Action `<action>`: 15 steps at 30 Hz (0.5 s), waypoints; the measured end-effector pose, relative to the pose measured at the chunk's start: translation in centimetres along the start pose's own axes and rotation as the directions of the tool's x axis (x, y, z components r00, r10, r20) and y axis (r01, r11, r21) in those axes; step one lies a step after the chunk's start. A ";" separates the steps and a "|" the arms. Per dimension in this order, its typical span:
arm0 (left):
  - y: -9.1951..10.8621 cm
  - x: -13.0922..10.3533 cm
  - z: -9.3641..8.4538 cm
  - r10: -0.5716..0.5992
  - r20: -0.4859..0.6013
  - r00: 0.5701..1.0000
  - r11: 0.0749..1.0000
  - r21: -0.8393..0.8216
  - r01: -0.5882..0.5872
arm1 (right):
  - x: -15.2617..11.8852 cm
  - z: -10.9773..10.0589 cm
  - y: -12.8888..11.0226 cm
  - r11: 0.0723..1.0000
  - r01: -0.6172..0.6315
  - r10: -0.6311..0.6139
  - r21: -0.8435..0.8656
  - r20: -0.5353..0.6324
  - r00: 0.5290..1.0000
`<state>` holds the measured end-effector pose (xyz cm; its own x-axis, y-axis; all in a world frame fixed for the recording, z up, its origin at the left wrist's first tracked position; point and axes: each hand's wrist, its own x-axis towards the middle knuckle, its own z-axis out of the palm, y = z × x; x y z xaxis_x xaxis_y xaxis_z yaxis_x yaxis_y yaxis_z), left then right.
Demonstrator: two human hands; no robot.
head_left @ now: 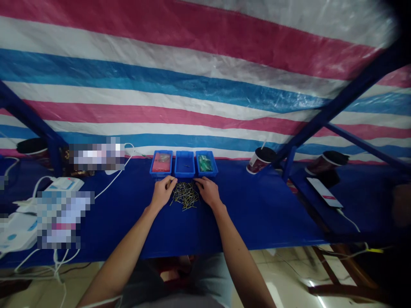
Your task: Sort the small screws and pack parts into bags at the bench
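Note:
A loose pile of thin metal pieces (185, 196), dark and brassy like long screws or pins, lies on the blue tabletop between my hands. My left hand (163, 191) rests at the pile's left edge, its thumb and fingers pinched together. On the opposite side my right hand (208, 191) reaches in with fingertips closed by the pile's upper right. Whatever either pinch holds is too small to make out. Just beyond stand three blue bins: the left bin (161, 174) with pink and clear packets, the middle bin (184, 174) with a small dark piece, the right bin (207, 174) with green packets.
A lidded cup with a straw (257, 164) stands right of the bins; another cup (324, 164) and a white phone-like device (325, 192) are farther right. White power strips (19, 231) and cables crowd the left. A striped sheet (192, 94) hangs behind the table.

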<state>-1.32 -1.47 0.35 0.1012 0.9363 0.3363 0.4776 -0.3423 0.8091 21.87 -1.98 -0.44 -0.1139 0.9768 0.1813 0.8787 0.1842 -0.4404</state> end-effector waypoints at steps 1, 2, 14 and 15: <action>0.0 0.0 0.0 -0.001 0.003 1.000 1.000 0.001 0.001 | 0.1 0.0 0.0 1.000 0.002 -0.002 -0.006 -0.001 1.000; 0.0 0.0 0.0 -0.003 0.006 1.000 1.000 0.002 0.003 | 0.1 0.1 0.0 1.000 0.006 -0.006 -0.007 -0.004 1.000; 0.2 0.0 0.1 0.007 0.026 1.000 1.000 0.021 -0.007 | -0.2 0.1 0.3 0.970 0.120 -0.070 0.213 -0.225 0.972; 0.2 0.0 0.0 0.012 0.036 0.999 1.000 0.024 -0.013 | -0.3 0.1 0.3 0.960 0.138 -0.074 0.244 -0.252 0.965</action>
<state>-1.16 -1.57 0.51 0.1379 0.9344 0.3286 0.4971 -0.3522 0.7930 22.13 -2.17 -0.68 -0.0582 0.9011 0.4297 0.7150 0.3380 -0.6119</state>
